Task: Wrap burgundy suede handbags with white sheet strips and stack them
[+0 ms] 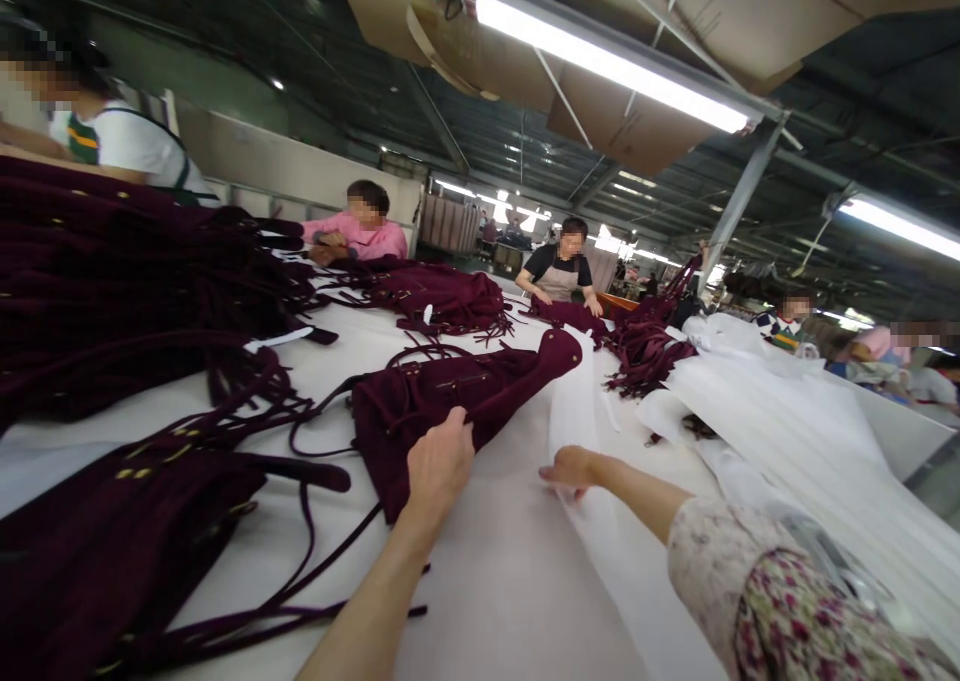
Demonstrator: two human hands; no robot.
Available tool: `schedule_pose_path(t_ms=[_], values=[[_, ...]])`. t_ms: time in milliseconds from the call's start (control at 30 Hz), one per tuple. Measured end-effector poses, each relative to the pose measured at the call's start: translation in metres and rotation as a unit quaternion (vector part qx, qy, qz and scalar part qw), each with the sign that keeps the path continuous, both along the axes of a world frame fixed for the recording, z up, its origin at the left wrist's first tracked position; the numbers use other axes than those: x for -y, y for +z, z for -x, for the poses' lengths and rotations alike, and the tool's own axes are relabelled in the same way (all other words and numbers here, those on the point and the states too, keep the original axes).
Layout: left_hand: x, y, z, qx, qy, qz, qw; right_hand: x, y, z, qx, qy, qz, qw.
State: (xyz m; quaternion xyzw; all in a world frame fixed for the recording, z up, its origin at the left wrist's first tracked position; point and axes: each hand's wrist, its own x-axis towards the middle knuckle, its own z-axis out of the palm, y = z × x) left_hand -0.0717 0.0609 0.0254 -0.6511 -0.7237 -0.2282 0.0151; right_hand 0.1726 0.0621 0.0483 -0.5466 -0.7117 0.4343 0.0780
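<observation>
My left hand point(441, 461) is closed on the near edge of a maroon fabric bag point(420, 401), which lies flat on the white table with its dark strap looping out to the left. A rounded flap with a small stud extends from the bag's far right end. To the right, my right hand point(574, 469) pinches the edge of a thin white sheet point(592, 531) that runs from the far side of the bag towards me. Its fingertips are partly hidden by the sheet.
Another maroon bag point(112, 541) with trailing straps lies near left, before a tall bag pile point(112, 281). A stack of white sheets point(780, 421) covers the right side. Across the table, a person in pink point(375, 236) and a person in an apron point(559, 276) handle more bags.
</observation>
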Motion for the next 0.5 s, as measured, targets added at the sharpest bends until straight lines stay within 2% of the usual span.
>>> schedule_pose_path(t_ms=[67,133,200,267,333,367,400,500], values=[[0.001,0.001,0.002,0.011,-0.001,0.002,1.000,-0.005,0.011,0.000,-0.009,0.002,0.047,0.999],[0.002,0.002,0.002,0.017,-0.003,0.002,1.000,-0.005,0.025,-0.012,-0.026,0.003,0.123,0.992],[0.002,0.003,0.000,0.020,-0.002,0.000,1.000,0.005,0.039,-0.033,-0.031,0.010,0.220,0.975],[0.002,0.003,-0.002,0.020,-0.004,-0.001,1.000,0.027,0.043,-0.054,-0.018,0.030,0.311,0.950],[0.003,0.002,-0.004,0.020,-0.011,0.002,1.000,0.058,0.030,-0.069,-0.011,0.050,0.380,0.923],[0.004,0.002,-0.006,0.017,-0.016,0.002,1.000,0.074,0.019,-0.073,-0.014,0.049,0.391,0.919],[0.005,0.001,-0.007,0.013,-0.020,0.003,1.000,0.089,0.004,-0.076,-0.019,0.043,0.386,0.921],[0.010,-0.002,-0.013,-0.008,-0.046,0.000,0.999,0.114,-0.037,-0.075,-0.018,-0.013,0.278,0.960]])
